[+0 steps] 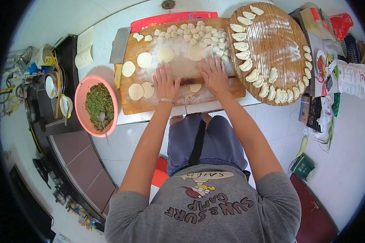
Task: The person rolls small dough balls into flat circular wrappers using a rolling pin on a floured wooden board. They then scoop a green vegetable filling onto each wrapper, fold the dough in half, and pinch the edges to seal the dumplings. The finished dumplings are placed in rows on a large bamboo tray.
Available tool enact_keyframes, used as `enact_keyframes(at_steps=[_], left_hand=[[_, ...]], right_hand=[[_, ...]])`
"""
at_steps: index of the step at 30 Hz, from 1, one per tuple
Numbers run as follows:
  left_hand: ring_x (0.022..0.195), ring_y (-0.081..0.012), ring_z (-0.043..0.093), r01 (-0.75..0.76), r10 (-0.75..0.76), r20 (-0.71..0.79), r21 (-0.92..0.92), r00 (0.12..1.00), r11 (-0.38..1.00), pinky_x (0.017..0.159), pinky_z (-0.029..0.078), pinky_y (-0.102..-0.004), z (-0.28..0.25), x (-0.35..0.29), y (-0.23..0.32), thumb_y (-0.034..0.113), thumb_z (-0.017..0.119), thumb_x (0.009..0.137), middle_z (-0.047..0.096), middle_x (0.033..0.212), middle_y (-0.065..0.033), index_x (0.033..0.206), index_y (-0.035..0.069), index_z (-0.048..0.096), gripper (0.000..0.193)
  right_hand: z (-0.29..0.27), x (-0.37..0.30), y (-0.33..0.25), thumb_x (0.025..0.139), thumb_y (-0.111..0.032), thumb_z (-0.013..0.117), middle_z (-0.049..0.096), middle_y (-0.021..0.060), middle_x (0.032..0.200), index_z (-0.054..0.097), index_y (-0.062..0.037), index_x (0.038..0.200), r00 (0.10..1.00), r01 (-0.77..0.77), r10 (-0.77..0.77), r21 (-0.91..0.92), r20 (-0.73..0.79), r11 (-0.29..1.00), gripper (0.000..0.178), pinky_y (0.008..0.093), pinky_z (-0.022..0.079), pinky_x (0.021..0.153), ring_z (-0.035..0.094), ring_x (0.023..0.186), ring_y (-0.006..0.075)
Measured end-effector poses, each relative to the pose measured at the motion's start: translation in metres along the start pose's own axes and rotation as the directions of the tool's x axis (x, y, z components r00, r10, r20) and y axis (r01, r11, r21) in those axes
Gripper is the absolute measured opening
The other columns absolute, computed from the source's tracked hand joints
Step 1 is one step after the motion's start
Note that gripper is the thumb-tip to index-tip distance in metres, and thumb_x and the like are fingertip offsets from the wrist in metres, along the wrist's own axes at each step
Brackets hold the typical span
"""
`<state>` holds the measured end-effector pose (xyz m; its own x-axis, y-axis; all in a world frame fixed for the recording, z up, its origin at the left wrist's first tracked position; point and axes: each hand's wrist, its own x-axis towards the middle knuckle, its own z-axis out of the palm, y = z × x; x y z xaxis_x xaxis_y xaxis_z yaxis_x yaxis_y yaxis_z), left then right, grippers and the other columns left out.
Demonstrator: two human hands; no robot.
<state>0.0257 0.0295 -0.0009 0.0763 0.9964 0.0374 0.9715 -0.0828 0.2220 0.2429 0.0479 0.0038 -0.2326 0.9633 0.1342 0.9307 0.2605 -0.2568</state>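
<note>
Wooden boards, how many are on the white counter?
2: the rectangular board under the rolling pin, and the round board to its right, bearing dumplings.

Your left hand (pixel 166 84) and right hand (pixel 215 77) lie spread over the rolling pin (pixel 190 80), which crosses a wrapper (pixel 195 88) on the floured board (pixel 129 107). Dough lumps (pixel 190 31) cluster along its far side. At your left, a cleaver (pixel 120 46) lies by its edge, and a pink bowl (pixel 80 106) holds green filling (pixel 96 100) and a spoon (pixel 101 117). At your right, dumplings (pixel 242 46) line a round board (pixel 271 48).
</note>
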Motion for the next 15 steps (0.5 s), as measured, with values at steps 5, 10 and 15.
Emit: enact_keyframes(at_steps=[5,10,15], left_hand=[[0.141,-0.0366,0.017,-0.08,0.084,0.054,-0.069,0.995,0.994,0.113,0.013,-0.052,0.0,-0.039,0.004,0.044,0.045,0.091,0.019,0.154,-0.0171,0.148,0.009,0.024,0.07],[0.142,-0.0374,0.015,-0.058,0.063,0.109,-0.046,0.992,0.997,0.113,0.014,-0.0527,-0.005,-0.078,0.011,0.047,0.048,0.09,0.013,0.155,-0.0179,0.148,0.011,0.025,0.072],[0.125,-0.0389,0.039,-0.182,0.139,-0.203,-0.206,0.969,0.962,0.103,0.032,-0.0494,-0.027,-0.036,0.028,0.026,0.061,0.084,0.04,0.137,-0.0197,0.135,0.006,0.041,0.058]], right_hand=[[-0.007,-0.045,0.008,0.091,-0.028,0.051,0.024,0.012,0.152,0.035,-0.0169,0.143,0.993,0.021,-0.024,0.032,0.118,0.999,0.056,0.0513,0.022,0.111,0.026,0.137,0.0368],[-0.016,-0.076,0.006,0.087,-0.025,0.058,0.04,0.014,0.139,0.041,-0.0142,0.138,0.988,0.089,-0.096,0.058,0.125,0.994,0.055,0.0508,0.031,0.104,0.042,0.123,0.0358],[-0.016,-0.063,0.018,0.085,-0.022,0.06,0.056,0.0107,0.106,0.051,-0.0107,0.123,0.989,0.019,-0.04,0.149,0.143,0.989,0.041,0.0458,0.044,0.081,0.057,0.092,0.0333]])
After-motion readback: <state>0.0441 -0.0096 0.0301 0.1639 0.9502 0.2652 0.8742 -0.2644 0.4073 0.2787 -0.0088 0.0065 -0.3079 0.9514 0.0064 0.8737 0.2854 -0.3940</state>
